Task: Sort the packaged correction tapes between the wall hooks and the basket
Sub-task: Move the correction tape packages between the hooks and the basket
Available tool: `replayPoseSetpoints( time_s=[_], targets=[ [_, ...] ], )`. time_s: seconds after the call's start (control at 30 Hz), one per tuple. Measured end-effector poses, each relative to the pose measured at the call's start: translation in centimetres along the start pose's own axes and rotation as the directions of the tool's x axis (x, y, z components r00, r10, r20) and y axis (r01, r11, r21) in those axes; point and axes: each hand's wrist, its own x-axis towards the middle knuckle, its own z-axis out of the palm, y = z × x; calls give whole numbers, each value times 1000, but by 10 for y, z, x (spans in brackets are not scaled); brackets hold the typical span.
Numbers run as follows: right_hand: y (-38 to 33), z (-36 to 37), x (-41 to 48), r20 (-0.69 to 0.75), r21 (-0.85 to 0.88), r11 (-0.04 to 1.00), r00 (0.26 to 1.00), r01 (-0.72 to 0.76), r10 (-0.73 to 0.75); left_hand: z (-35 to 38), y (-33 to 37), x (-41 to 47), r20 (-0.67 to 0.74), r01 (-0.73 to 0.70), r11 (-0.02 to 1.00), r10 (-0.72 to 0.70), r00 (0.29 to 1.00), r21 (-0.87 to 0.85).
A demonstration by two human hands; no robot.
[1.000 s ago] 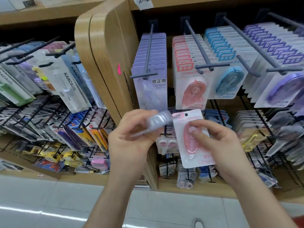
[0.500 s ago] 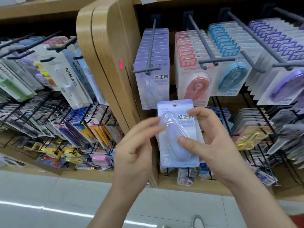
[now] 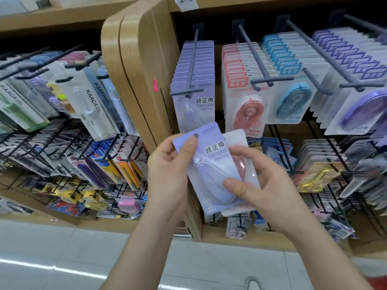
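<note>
left-hand grip (image 3: 167, 164): thumb pinches top corner of lavender carded correction-tape pack (image 3: 209, 160) | right-hand grip (image 3: 263, 181): curled round it plus pink carded pack (image 3: 244, 168) behind

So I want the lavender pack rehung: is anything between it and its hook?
Nothing visible does: the lavender pack sits just below the tip of the lavender hook, with open space between. The pink pack lies behind it, not above.

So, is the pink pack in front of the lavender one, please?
No, the lavender pack lies in front, partly covering the pink pack.
</note>
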Motion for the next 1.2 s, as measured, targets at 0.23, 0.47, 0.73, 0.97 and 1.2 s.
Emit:
replayPoseSetpoints(
  time_s=[0.23, 0.47, 0.73, 0.97, 1.2],
  targets=[
    [-1, 6, 11, 10, -140, 989, 999, 45, -44, 17, 23, 16, -70, -182, 982, 178, 982, -56],
    [-2, 9, 21, 1, -156, 986, 998, 62, -63, 20, 29, 36, -64, -234, 972, 234, 970, 7],
    [1, 15, 27, -64, -136, 990, 997, 26, -35, 19, 28, 47, -58, -205, 974, 211, 976, 95],
    [2, 12, 31, -153, -145, 989, 986, 44, -66, -9, 5, 2, 57, -413, 499, 584, 810, 762],
    [6, 15, 36, -154, -252, 965, 981, 75, -117, 1, 8, 5, 134, -288, 331, 419, 898, 898]
  ],
)
